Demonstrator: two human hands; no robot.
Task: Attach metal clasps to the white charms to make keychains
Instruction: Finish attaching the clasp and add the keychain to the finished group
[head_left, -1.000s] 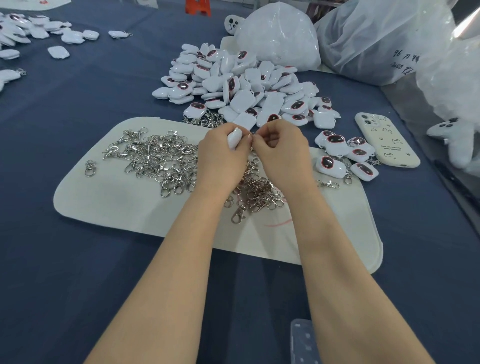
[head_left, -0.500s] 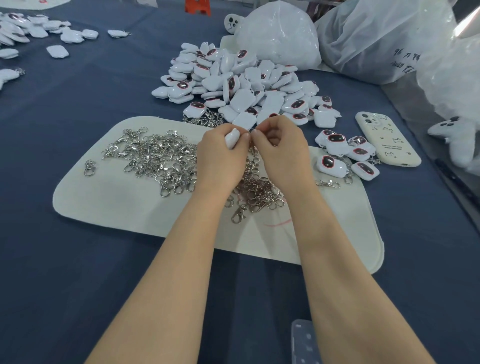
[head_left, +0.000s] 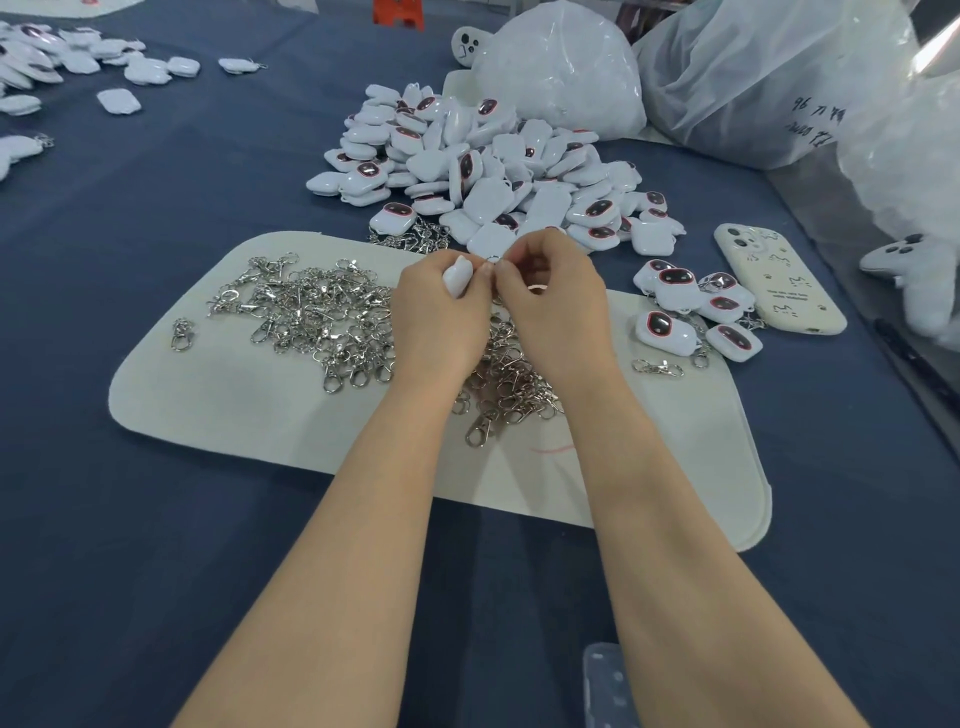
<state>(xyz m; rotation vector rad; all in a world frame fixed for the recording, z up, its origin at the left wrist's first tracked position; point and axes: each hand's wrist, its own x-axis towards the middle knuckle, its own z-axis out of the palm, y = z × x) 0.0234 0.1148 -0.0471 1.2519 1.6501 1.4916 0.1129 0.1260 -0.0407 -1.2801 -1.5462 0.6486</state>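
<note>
I see open room over the bare near-left part of the pale felt mat (head_left: 234, 415), while a tangled heap of silver metal clasps (head_left: 311, 317) fills its middle and a mound of glossy white charms (head_left: 493, 171) blocks the way beyond.

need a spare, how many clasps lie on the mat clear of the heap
2. A lone clasp near the mat's left end; a second clasp near its right edge, beside the charm group. The left hand and right hand may hide more.

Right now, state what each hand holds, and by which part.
Left hand grips a white charm round its body; right hand pinches a small metal ring beside the charm's upper end.
</note>
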